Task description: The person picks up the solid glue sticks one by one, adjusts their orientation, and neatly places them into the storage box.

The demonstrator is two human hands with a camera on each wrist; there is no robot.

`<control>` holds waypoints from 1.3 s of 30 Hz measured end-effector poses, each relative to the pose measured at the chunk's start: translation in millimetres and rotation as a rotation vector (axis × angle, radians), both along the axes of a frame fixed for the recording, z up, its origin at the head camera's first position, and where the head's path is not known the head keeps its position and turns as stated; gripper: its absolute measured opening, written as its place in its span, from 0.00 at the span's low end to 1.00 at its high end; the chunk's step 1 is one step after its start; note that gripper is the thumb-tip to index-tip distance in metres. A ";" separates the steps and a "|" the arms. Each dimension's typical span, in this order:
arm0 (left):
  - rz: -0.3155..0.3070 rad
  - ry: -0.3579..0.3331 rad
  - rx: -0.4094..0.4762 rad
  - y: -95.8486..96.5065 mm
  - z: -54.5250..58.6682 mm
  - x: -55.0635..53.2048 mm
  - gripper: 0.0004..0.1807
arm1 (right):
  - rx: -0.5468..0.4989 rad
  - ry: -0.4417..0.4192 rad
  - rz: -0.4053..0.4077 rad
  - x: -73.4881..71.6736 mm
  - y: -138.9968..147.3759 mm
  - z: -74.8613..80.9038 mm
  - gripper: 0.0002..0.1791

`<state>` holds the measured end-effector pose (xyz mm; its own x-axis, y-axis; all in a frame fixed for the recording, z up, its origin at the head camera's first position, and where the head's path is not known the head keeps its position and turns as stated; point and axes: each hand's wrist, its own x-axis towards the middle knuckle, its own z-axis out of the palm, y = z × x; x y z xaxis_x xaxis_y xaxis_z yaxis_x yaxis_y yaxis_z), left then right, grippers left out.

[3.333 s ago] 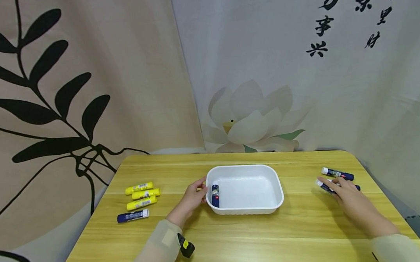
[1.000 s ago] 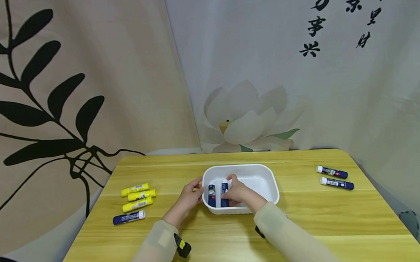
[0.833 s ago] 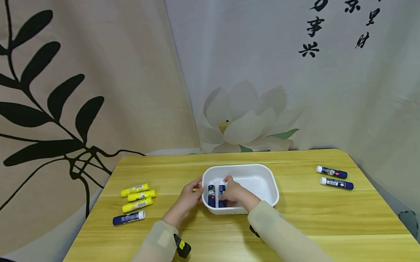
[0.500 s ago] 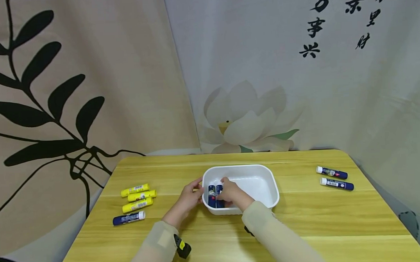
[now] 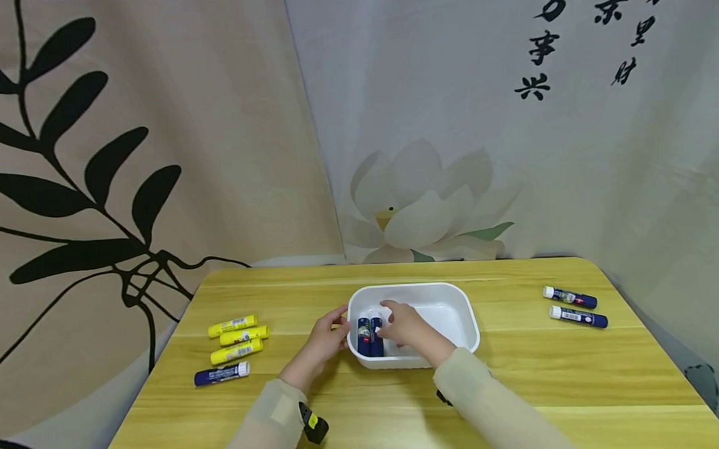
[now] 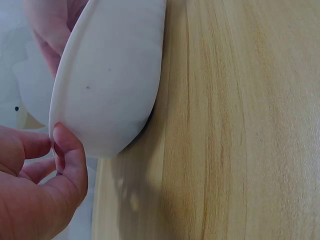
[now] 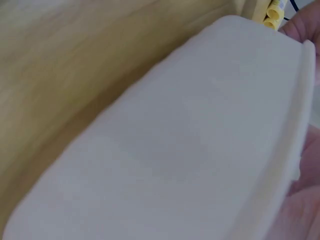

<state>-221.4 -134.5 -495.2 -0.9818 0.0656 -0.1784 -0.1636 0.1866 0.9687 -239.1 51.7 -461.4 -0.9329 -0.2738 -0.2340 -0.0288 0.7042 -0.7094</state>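
My left hand pinches the left rim of a white plastic tub, thumb and fingers on either side of it in the left wrist view. Inside the tub, two dark blue glue sticks lie side by side against the left wall, white caps away from me. Over the tub, my right hand is spread with thumb and forefinger apart, just right of the second glue stick. The right wrist view shows mostly the tub's outer wall, with part of the right hand behind the rim.
Three yellow glue sticks and one blue glue stick lie on the wooden table at the left. Two more blue glue sticks are at the right. A printed curtain hangs behind the table's far edge.
My right hand has brought a blue glue stick from the right side into the tub, slid it left beside the first, then let go and drawn back slightly right. The left hand stays on the rim.
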 end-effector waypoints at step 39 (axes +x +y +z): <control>0.000 0.002 0.029 -0.2 -1.3 0.1 0.26 | 0.409 0.502 0.016 19.8 256.6 -19.6 0.37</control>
